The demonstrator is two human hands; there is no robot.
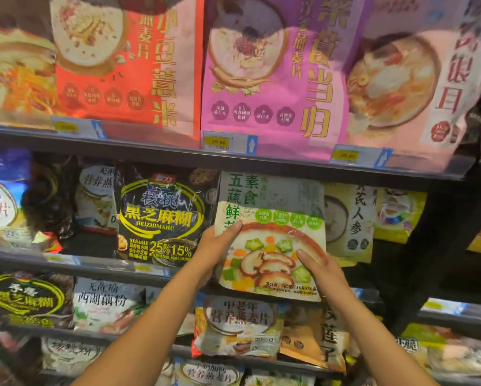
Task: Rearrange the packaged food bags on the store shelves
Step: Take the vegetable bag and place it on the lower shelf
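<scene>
Green-white bag (275, 235) held between left hand (220, 246) and right hand (327, 273)

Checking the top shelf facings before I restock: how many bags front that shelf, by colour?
Red bag: 1
Magenta bag: 1
Pale pink bag: 1
Yellowish bag, cut off at the left edge: 1
Total: 4
</scene>
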